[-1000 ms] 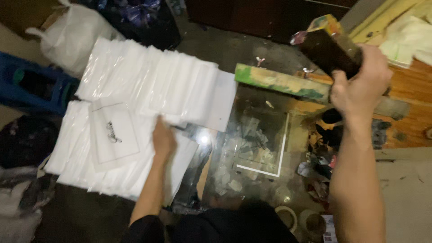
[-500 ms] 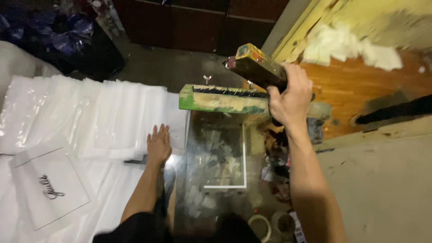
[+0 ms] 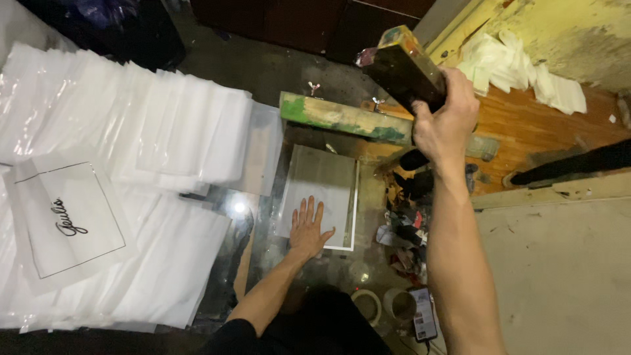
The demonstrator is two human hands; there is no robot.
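My right hand [image 3: 447, 125] is raised and grips a dark block-shaped tool [image 3: 402, 66] with paint-stained edges, held above the work surface. My left hand [image 3: 309, 229] lies flat, fingers spread, on a pale sheet [image 3: 322, 184] that sits on a glass plate [image 3: 263, 223]. A wooden bar [image 3: 345, 118] smeared with green paint runs across the far edge of the plate. Spread out to the left are rows of white plastic bags [image 3: 158, 131], one with a black printed script and frame [image 3: 72, 220].
Paint-stained rags [image 3: 404, 217] lie right of the plate. Two tape rolls [image 3: 384, 306] and a phone [image 3: 424, 314] sit near the bottom. A wooden board [image 3: 539, 131] with white cloth pieces [image 3: 526, 72] lies at upper right, a grey surface [image 3: 559, 276] below it.
My left hand moved from the bags at the left onto the pale sheet on the glass plate. My right hand stays raised with the tool. The view has shifted.
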